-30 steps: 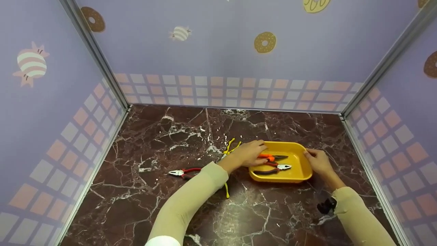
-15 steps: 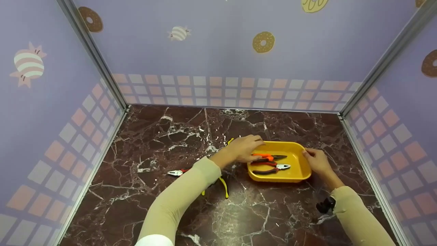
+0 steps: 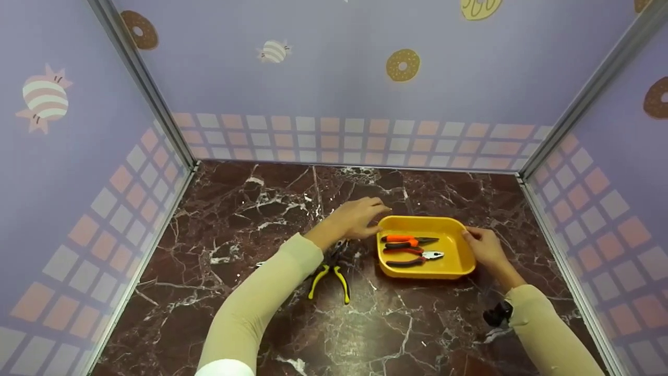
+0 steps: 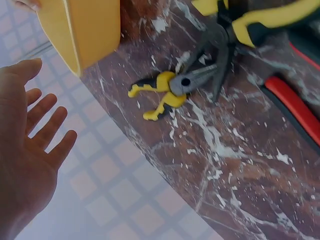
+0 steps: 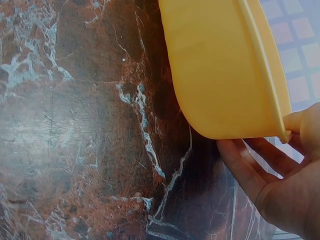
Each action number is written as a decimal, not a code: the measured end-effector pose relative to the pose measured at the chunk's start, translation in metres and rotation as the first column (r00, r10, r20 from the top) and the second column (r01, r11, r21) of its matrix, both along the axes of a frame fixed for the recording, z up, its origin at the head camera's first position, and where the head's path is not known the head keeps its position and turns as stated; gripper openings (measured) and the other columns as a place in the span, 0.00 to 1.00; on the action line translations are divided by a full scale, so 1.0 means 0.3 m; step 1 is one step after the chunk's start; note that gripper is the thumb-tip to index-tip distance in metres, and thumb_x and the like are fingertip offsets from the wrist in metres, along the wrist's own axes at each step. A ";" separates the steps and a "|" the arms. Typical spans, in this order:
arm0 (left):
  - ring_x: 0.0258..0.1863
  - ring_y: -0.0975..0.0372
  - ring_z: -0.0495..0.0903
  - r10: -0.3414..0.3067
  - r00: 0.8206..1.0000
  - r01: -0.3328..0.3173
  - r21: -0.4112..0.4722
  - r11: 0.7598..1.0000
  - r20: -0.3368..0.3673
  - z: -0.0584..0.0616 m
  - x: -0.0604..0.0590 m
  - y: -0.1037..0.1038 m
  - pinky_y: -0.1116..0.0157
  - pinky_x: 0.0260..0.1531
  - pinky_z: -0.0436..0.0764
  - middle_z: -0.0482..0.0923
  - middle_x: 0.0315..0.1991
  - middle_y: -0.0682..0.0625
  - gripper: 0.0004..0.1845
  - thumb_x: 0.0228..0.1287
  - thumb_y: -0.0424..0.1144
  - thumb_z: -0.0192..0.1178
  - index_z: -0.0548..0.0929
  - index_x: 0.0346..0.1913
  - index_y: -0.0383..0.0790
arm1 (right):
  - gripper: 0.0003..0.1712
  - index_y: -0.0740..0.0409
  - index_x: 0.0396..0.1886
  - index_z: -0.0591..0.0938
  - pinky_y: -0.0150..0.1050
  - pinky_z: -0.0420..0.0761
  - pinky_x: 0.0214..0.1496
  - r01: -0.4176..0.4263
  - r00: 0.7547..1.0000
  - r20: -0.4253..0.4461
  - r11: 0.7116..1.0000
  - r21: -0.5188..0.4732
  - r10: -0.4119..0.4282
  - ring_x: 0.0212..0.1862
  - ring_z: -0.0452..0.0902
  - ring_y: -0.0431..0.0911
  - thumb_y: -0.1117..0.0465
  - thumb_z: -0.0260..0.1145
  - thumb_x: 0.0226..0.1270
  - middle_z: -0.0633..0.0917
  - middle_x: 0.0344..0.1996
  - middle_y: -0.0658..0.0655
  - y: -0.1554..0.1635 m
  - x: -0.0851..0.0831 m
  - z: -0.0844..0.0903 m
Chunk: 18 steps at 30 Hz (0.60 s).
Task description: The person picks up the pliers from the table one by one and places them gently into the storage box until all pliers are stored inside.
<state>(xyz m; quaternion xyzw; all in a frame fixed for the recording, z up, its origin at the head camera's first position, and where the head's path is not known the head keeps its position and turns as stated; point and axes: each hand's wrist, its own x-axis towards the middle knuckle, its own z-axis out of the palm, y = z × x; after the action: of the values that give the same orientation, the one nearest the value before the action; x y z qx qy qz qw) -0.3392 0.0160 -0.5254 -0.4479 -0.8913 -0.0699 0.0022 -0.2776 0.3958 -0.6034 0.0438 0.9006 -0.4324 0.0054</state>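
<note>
My right hand (image 3: 486, 249) grips the right rim of a yellow plastic tray (image 3: 459, 271), thumb over the edge and fingers against its outer wall (image 5: 220, 75). Inside the tray lie long-nose pliers (image 3: 409, 241) with orange-and-black handles and combination pliers (image 3: 417, 257) with red-and-black handles. My left hand (image 3: 357, 216) hovers by the tray's left rim; its fingers look loose and hold nothing in the left wrist view. Below that wrist, pliers with yellow-and-black handles (image 3: 330, 282) lie on the marble surface.
A smaller yellow-and-black-handled pair of pliers (image 4: 175, 90) and a red-and-black handle (image 4: 292, 105) lie beside them, mostly behind my left arm in the head view. Purple patterned panels (image 3: 334, 78) enclose the dark marble surface (image 3: 396, 324) at the back and sides.
My left hand has come out of the tray and moved left past its rim, away from the pliers inside. The right hand keeps its grip on the rim.
</note>
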 end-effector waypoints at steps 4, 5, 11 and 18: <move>0.65 0.53 0.76 0.031 0.999 -0.031 -0.019 0.999 0.014 0.006 -0.002 -0.035 0.55 0.64 0.79 0.75 0.68 0.48 0.29 0.76 0.51 0.63 0.76 0.75 0.46 | 0.28 0.78 0.72 0.72 0.58 0.79 0.67 -0.005 1.000 0.015 1.000 -0.008 0.006 0.64 0.78 0.66 0.59 0.55 0.86 0.77 0.66 0.78 0.005 0.001 0.003; 0.65 0.53 0.76 0.036 0.999 -0.036 -0.023 0.999 0.016 0.005 -0.002 -0.044 0.55 0.64 0.79 0.75 0.68 0.48 0.29 0.76 0.51 0.63 0.75 0.75 0.46 | 0.28 0.78 0.72 0.72 0.59 0.78 0.67 -0.007 1.000 0.016 1.000 -0.009 0.008 0.64 0.78 0.66 0.59 0.54 0.87 0.77 0.66 0.78 0.006 0.003 0.004; 0.64 0.53 0.77 0.060 0.998 -0.059 -0.013 0.998 0.031 -0.007 -0.006 -0.095 0.56 0.64 0.79 0.75 0.67 0.47 0.30 0.75 0.51 0.64 0.75 0.75 0.45 | 0.27 0.77 0.72 0.73 0.48 0.82 0.61 -0.006 1.000 0.011 1.000 -0.003 0.006 0.63 0.79 0.64 0.59 0.55 0.86 0.78 0.65 0.77 0.010 0.006 0.007; 0.64 0.51 0.77 0.084 0.995 -0.083 -0.020 0.996 0.057 -0.014 -0.003 -0.153 0.54 0.65 0.78 0.75 0.66 0.46 0.29 0.76 0.48 0.64 0.76 0.74 0.44 | 0.28 0.77 0.71 0.73 0.44 0.83 0.58 -0.009 1.000 0.008 1.000 0.000 0.009 0.61 0.79 0.64 0.58 0.55 0.86 0.79 0.64 0.77 0.000 0.004 0.007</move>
<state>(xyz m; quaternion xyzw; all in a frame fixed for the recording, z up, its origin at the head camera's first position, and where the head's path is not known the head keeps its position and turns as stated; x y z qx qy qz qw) -0.3401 -0.0299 -0.5296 -0.4082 -0.9095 -0.0746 -0.0248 -0.2762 0.3957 -0.6013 0.0416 0.9008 -0.4320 0.0109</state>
